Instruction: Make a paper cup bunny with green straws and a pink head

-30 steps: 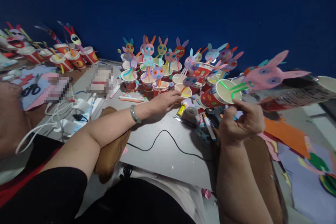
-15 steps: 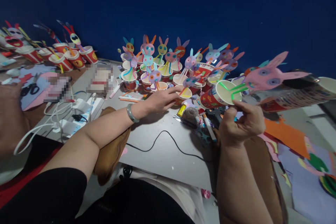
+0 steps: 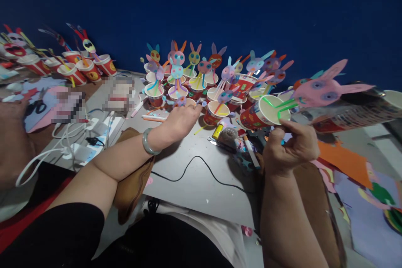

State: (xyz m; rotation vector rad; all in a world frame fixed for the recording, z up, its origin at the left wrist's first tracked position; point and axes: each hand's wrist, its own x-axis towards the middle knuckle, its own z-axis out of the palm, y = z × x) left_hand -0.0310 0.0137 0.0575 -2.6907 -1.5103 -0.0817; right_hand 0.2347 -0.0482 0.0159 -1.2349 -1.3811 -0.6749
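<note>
In my right hand [image 3: 292,146] a red printed paper cup [image 3: 256,115] is pinched by the rim and tilted. Green straws [image 3: 287,104] join it to a pink paper rabbit head [image 3: 326,88]. My left hand [image 3: 177,123], with a bangle [image 3: 147,142] on the wrist, has its fingers closed at another paper cup [image 3: 191,102], mostly hidden behind them. Leaning there is a purple rabbit head [image 3: 180,101]. Just right of these fingers stands a paper cup [image 3: 216,113] with yellow straws and a purple-blue rabbit head [image 3: 225,96].
Several rabbit cups [image 3: 178,86] crowd along the blue wall. Scissors [image 3: 221,144], a yellow tube [image 3: 217,131] and a black cable [image 3: 196,158] lie in front. Left are power strips [image 3: 88,150] and another person's arm [image 3: 14,146]. Coloured paper [image 3: 345,161] and stacked cups [image 3: 354,121] are right.
My left hand has moved left from the yellow-straw cup to the purple-rabbit cup, and its fingers have curled. The purple rabbit head sits lower. The right hand stays almost still.
</note>
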